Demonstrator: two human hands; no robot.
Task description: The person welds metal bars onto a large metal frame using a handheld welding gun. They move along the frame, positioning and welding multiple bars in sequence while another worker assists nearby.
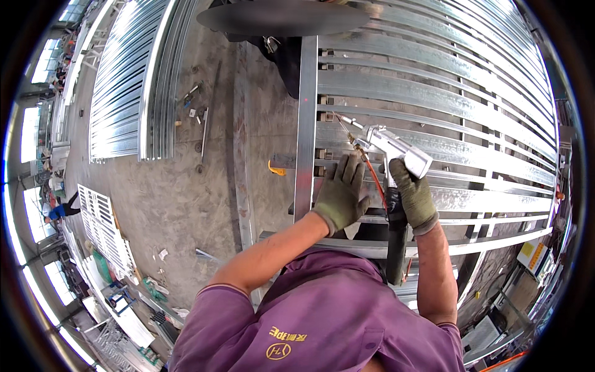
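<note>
Gripping silver tool (403, 155) w/ R hand (414, 195), w/ L hand (341, 198) spread

Wearing purple shirt (334, 310); w/ R fingers closed round tool's grip; w/ L fingers open, palm down, over near L corner of metal frame (396, 85), contact unclear. Aiming thin tip (348, 119) fwd-L, nr side rail (305, 124), w/ red hose (376, 180) alongside. Beyond, co-worker (288, 68) in dark clothing; far L, stacked metal profiles (121, 80) on floor (192, 204)
</note>
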